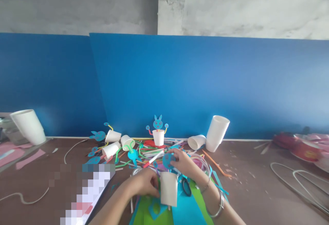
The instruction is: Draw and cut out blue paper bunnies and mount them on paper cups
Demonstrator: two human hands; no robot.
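Observation:
A white paper cup [169, 189] is upright in front of me, with a short straw end showing under its base. My left hand [147, 183] is at the cup's left side, fingers curled against it; its grip is partly hidden. Just above the cup's rim, my right hand [183, 162] pinches a round blue paper face [167, 161]. A small blue paper disc [155, 164] shows beside the cup's upper left. Beneath lie green paper [144, 214] and blue paper [187, 208], with dark-handled scissors [186, 187] right of the cup.
A finished-looking cup rabbit [158, 137] stands at the back. Several similar cups lie left, near a loose white cup [196, 142]. Stacked cups [217, 133] stand right, others [28, 126] far left. Straws and a red-capped marker [153, 159] clutter the middle. A white cable [295, 180] lies right.

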